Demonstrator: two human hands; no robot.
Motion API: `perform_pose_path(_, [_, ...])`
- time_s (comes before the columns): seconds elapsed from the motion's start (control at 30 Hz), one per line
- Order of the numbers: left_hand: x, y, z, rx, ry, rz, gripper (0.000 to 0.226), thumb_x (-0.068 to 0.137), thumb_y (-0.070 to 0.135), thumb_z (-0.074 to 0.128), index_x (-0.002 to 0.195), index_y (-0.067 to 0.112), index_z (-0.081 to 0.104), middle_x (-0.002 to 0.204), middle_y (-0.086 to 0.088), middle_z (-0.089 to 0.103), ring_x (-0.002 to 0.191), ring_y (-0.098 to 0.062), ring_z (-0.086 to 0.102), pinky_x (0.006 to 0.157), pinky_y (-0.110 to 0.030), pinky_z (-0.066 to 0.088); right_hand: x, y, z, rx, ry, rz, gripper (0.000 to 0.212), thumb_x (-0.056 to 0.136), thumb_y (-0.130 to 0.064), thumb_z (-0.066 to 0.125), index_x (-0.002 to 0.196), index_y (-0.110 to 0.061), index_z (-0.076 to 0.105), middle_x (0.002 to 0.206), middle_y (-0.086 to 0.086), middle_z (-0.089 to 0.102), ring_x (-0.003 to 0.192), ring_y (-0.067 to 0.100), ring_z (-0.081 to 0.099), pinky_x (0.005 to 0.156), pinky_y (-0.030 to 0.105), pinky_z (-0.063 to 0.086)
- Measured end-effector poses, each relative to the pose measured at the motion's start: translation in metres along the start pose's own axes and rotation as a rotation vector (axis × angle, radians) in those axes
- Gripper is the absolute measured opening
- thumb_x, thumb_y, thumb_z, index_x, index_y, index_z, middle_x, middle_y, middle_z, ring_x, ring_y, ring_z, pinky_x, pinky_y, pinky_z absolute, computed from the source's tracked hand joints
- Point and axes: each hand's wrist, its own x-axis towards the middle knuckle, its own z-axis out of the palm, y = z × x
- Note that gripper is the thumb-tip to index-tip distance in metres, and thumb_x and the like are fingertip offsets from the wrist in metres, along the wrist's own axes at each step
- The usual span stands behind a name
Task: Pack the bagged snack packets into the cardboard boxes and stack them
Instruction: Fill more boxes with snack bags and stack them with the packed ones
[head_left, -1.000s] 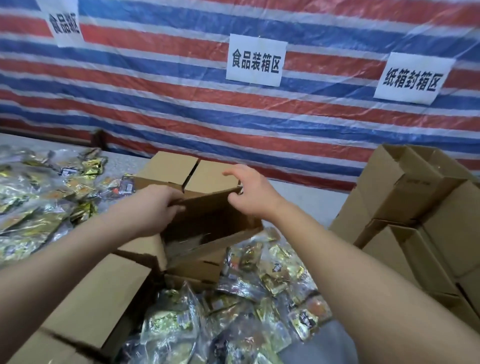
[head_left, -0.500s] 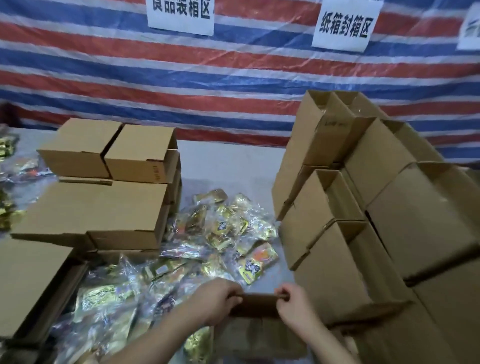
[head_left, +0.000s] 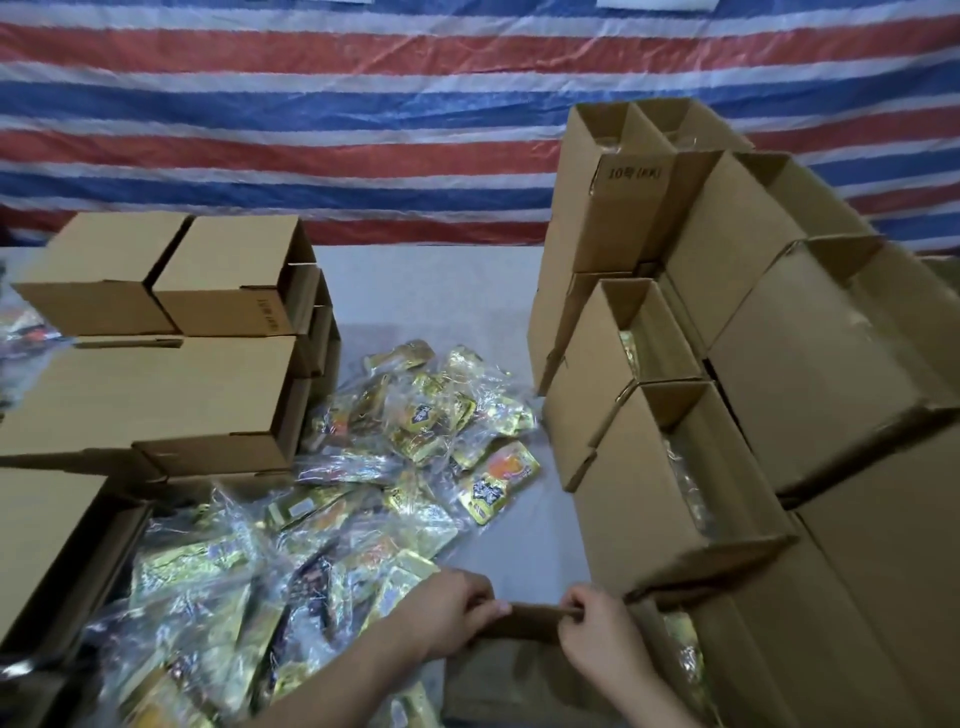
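Observation:
A brown cardboard box (head_left: 514, 675) lies near the bottom edge in front of me. My left hand (head_left: 452, 610) pinches the left end of its far flap and my right hand (head_left: 597, 631) pinches the right end. Clear bags of gold snack packets (head_left: 415, 426) lie heaped on the grey table, from the middle down to the lower left. On the right stand several open boxes (head_left: 670, 467) stacked against each other, with packets showing inside some. The inside of the box I hold is hidden.
Closed cardboard boxes (head_left: 171, 395) are stacked at the left, with more cardboard (head_left: 41, 535) at the lower left. A red, white and blue striped tarp (head_left: 363, 114) hangs behind the table. Bare grey table (head_left: 431, 291) shows between the two stacks.
One second ago my hands were at an open box on the left stack. The view has since swung right and down, and both hands now hold the flap of a box close to me.

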Motion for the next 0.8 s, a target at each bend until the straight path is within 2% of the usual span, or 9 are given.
perform_pose_path(0.13, [0.000, -0.014, -0.008, -0.154, 0.142, -0.169, 0.051, 0.104, 0.053, 0.035, 0.094, 0.013, 0.065, 0.092, -0.008, 0.068, 0.087, -0.023, 0.063, 0.078, -0.034, 0.048, -0.006, 0.001, -0.005, -0.076, 0.032, -0.119, 0.013, 0.078, -0.017, 0.058, 0.087, -0.027, 0.061, 0.095, -0.011, 0.055, 0.087, 0.011, 0.054, 0.075, 0.025, 0.043])
perform_pose_path(0.23, [0.027, -0.027, -0.026, -0.013, 0.215, -0.179, 0.035, 0.105, 0.039, 0.039, 0.097, 0.015, 0.062, 0.098, -0.007, 0.067, 0.091, -0.026, 0.062, 0.075, -0.033, 0.045, 0.000, -0.008, -0.011, -0.128, 0.037, -0.224, 0.020, 0.081, -0.027, 0.051, 0.098, -0.028, 0.060, 0.096, -0.016, 0.048, 0.085, 0.005, 0.046, 0.073, 0.022, 0.036])
perform_pose_path(0.3, [0.057, -0.025, -0.035, 0.069, 0.209, -0.148, 0.029, 0.104, 0.035, 0.043, 0.116, 0.015, 0.061, 0.115, -0.006, 0.065, 0.104, -0.025, 0.061, 0.082, -0.033, 0.047, 0.011, -0.018, -0.016, -0.067, 0.025, -0.250, 0.019, 0.084, -0.028, 0.050, 0.100, -0.026, 0.060, 0.100, -0.014, 0.051, 0.090, 0.006, 0.049, 0.078, 0.024, 0.039])
perform_pose_path(0.37, [0.094, -0.019, -0.035, 0.122, 0.181, -0.128, 0.037, 0.103, 0.035, 0.045, 0.133, 0.015, 0.052, 0.131, -0.007, 0.059, 0.117, -0.026, 0.057, 0.093, -0.035, 0.047, 0.025, -0.028, -0.018, 0.001, 0.044, -0.234, 0.017, 0.087, -0.025, 0.052, 0.101, -0.023, 0.061, 0.105, -0.008, 0.057, 0.098, 0.012, 0.055, 0.086, 0.028, 0.044])
perform_pose_path(0.43, [0.130, -0.014, -0.029, 0.180, 0.164, -0.131, 0.046, 0.100, 0.039, 0.049, 0.139, 0.013, 0.045, 0.136, -0.011, 0.054, 0.122, -0.028, 0.054, 0.098, -0.039, 0.047, 0.038, -0.037, -0.021, 0.090, 0.056, -0.182, 0.012, 0.089, -0.022, 0.054, 0.099, -0.023, 0.061, 0.106, -0.006, 0.059, 0.102, 0.013, 0.056, 0.089, 0.030, 0.045])
perform_pose_path(0.6, [0.187, -0.017, -0.005, 0.441, 0.082, -0.255, 0.091, 0.088, 0.056, 0.063, 0.152, 0.009, 0.018, 0.148, -0.018, 0.037, 0.134, -0.034, 0.041, 0.103, -0.044, 0.043, 0.060, -0.042, -0.021, 0.212, -0.042, -0.052, 0.011, 0.085, -0.029, 0.054, 0.089, -0.039, 0.054, 0.102, -0.014, 0.059, 0.097, 0.005, 0.056, 0.084, 0.023, 0.044])
perform_pose_path(0.67, [0.202, -0.026, 0.005, 0.487, 0.072, -0.310, 0.108, 0.082, 0.059, 0.069, 0.154, 0.006, 0.008, 0.149, -0.018, 0.034, 0.136, -0.034, 0.038, 0.103, -0.045, 0.043, 0.066, -0.039, -0.019, 0.250, -0.041, -0.022, 0.008, 0.075, -0.040, 0.051, 0.082, -0.042, 0.054, 0.101, -0.013, 0.061, 0.094, 0.003, 0.057, 0.085, 0.022, 0.046])
perform_pose_path(0.73, [0.213, -0.034, 0.012, 0.546, 0.065, -0.337, 0.116, 0.077, 0.060, 0.074, 0.154, 0.005, 0.006, 0.147, -0.017, 0.035, 0.135, -0.034, 0.038, 0.102, -0.045, 0.044, 0.071, -0.034, -0.017, 0.277, -0.039, 0.006, 0.017, 0.066, -0.050, 0.045, 0.077, -0.043, 0.054, 0.095, -0.013, 0.064, 0.087, 0.000, 0.059, 0.081, 0.022, 0.049])
perform_pose_path(0.8, [0.222, -0.039, 0.014, 0.564, 0.041, -0.324, 0.112, 0.075, 0.057, 0.075, 0.152, 0.007, 0.011, 0.143, -0.016, 0.038, 0.132, -0.032, 0.041, 0.101, -0.045, 0.044, 0.074, -0.029, -0.016, 0.303, -0.046, 0.027, 0.020, 0.065, -0.053, 0.046, 0.076, -0.042, 0.058, 0.087, -0.010, 0.065, 0.080, 0.000, 0.061, 0.076, 0.021, 0.050])
